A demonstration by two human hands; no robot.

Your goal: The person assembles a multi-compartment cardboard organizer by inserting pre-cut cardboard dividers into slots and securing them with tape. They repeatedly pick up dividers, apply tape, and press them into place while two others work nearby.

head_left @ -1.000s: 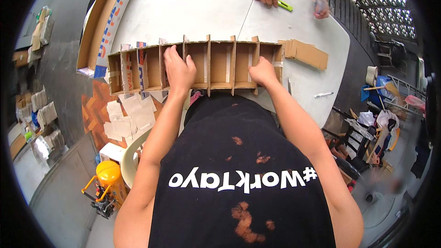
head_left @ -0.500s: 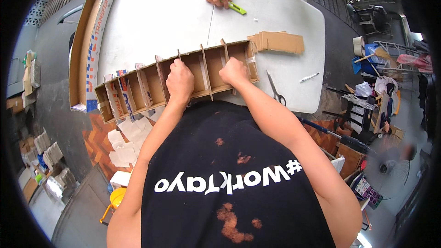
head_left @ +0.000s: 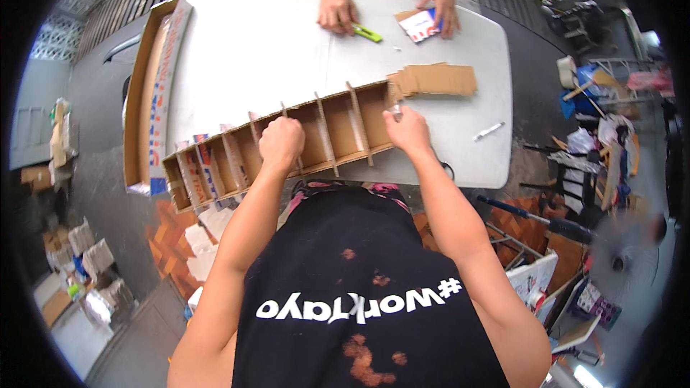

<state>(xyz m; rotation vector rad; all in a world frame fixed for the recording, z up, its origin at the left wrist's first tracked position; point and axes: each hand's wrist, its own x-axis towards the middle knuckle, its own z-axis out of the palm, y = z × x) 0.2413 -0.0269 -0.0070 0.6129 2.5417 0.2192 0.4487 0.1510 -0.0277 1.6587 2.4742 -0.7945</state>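
A long, narrow cardboard box (head_left: pixel 374 118) with several upright cardboard dividers lies slanted along the near edge of the white table. My left hand (head_left: pixel 282 144) is closed around one divider (head_left: pixel 284 108) near the box's middle. At the box's right end, my right hand (head_left: pixel 408 131) grips the end wall, fingers curled over it. Just beyond that end lies a fanned stack of cut cardboard pieces (head_left: pixel 440 80). Scissors (head_left: pixel 448 170) are mostly hidden behind my right forearm.
Across the white table (head_left: pixel 244 43), a co-worker's hand (head_left: pixel 335 8) holds a green cutter (head_left: pixel 367 33); the other rests on a printed cardboard piece (head_left: pixel 420 26). A pen (head_left: pixel 489 131) lies at right. Another long cardboard box (head_left: pixel 131 111) stands at left. A fan (head_left: pixel 619 262) is at far right.
My right hand has gone from a divider to the box's right end. My left hand stays on its divider. The co-worker's other hand has come down to the table with a cardboard piece.
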